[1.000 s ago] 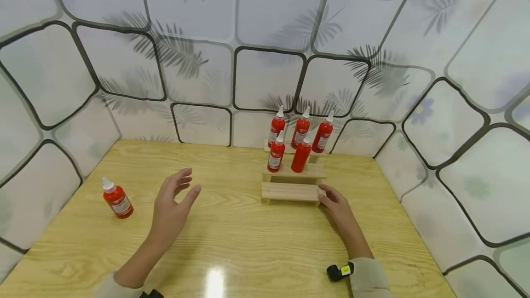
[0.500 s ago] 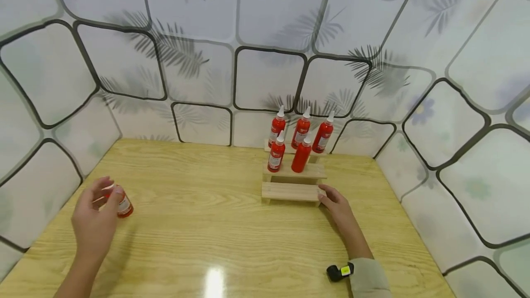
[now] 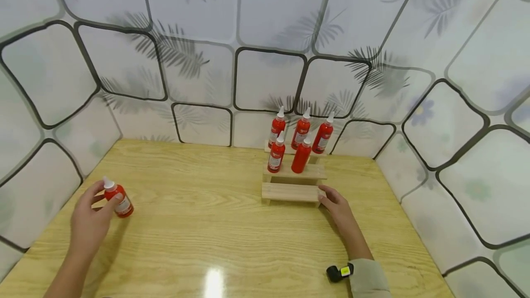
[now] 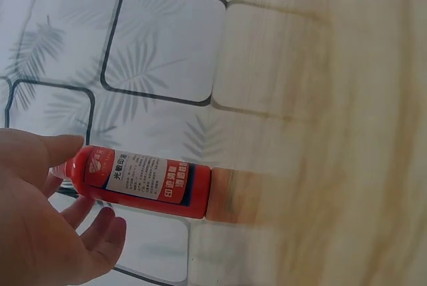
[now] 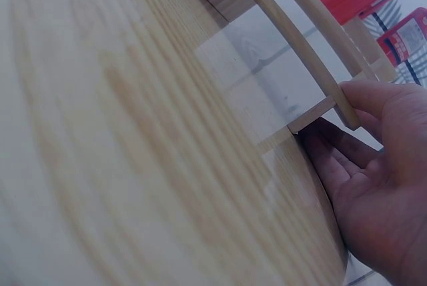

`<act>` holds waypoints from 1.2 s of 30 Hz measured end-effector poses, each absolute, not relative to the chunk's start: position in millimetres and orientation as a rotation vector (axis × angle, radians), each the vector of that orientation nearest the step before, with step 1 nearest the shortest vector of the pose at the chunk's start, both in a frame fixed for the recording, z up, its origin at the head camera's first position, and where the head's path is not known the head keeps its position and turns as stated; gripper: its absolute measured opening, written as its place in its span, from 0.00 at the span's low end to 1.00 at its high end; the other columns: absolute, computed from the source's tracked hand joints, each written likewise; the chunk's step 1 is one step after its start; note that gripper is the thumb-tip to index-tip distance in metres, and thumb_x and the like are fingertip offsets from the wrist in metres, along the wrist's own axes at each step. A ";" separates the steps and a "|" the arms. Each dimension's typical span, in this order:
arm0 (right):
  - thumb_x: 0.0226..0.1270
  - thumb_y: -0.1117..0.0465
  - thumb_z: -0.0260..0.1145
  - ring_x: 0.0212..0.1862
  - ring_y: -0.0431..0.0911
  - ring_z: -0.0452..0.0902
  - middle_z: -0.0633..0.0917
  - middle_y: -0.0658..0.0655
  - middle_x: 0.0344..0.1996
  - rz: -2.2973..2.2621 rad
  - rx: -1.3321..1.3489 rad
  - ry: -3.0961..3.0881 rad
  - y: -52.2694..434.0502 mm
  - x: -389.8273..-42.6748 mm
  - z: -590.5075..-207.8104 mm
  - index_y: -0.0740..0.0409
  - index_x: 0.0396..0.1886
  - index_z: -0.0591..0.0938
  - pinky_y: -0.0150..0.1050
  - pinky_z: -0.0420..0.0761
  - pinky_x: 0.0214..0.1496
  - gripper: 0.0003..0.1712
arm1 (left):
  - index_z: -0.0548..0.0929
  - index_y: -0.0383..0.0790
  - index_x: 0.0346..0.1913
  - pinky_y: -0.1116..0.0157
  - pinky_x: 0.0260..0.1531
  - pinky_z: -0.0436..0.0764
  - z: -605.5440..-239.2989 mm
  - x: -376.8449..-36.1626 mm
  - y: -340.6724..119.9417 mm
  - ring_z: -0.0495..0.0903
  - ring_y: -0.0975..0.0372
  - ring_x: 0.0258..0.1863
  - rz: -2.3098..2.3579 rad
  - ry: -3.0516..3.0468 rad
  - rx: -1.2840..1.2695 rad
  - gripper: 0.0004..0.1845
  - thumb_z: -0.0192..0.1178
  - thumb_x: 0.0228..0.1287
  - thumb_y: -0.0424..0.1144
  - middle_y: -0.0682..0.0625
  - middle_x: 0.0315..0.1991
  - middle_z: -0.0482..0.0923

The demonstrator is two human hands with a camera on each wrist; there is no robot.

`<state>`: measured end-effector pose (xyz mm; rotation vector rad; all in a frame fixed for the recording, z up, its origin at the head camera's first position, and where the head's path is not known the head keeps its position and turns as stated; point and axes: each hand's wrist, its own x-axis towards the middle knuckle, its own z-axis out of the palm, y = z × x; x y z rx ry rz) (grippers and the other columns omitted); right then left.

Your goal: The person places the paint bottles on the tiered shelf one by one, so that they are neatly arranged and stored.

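Note:
A red ink bottle [image 3: 118, 201] with a white nozzle cap stands at the table's left side. My left hand [image 3: 89, 220] has its thumb across the front of this bottle and its fingers behind; in the left wrist view, the thumb and fingers [image 4: 107, 229] lie about its shoulder, below the cap. Chinese print covers the label. At the right, my right hand [image 3: 337, 206] pinches the right end of the lowest step of a wooden tiered rack [image 3: 290, 191]. In the right wrist view, the thumb lies above that board [image 5: 313, 66] and the other fingers reach underneath.
Similar red bottles fill the rack's upper tiers: three at the back, and two, a labelled bottle [image 3: 275, 157] and one turned label-away [image 3: 301, 157], on the middle step. Patterned walls enclose the light wooden table [image 3: 198, 233] at the back and both sides.
My left hand has moved left from mid-table to the lone ink bottle, and its thumb and fingers have come round it. The right hand keeps its place on the rack.

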<state>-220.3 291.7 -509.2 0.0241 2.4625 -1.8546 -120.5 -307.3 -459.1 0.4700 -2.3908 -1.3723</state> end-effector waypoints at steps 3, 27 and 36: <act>0.74 0.49 0.64 0.80 0.55 0.50 0.63 0.61 0.77 -1.859 0.022 2.455 291.8 -221.0 -509.8 0.58 0.72 0.71 0.50 0.55 0.80 0.33 | 0.57 0.42 0.79 0.87 0.39 0.66 -460.6 -121.3 -308.1 0.65 0.79 0.52 -1.395 -2.419 0.430 0.37 0.57 0.74 0.49 0.38 0.75 0.62; 0.76 0.53 0.62 0.81 0.55 0.47 0.61 0.61 0.78 -1.867 0.012 2.429 290.0 -221.5 -507.0 0.58 0.74 0.69 0.52 0.56 0.80 0.32 | 0.61 0.48 0.77 0.88 0.44 0.73 -447.3 -127.6 -268.2 0.69 0.85 0.49 -1.473 -2.364 0.189 0.35 0.63 0.71 0.44 0.38 0.69 0.70; 0.76 0.52 0.63 0.81 0.56 0.47 0.61 0.61 0.78 -1.858 0.014 2.435 291.4 -219.2 -508.1 0.59 0.73 0.69 0.53 0.56 0.79 0.32 | 0.65 0.42 0.74 0.87 0.47 0.74 -441.5 -136.2 -222.3 0.73 0.84 0.48 -1.524 -2.357 -0.043 0.33 0.64 0.71 0.40 0.36 0.66 0.73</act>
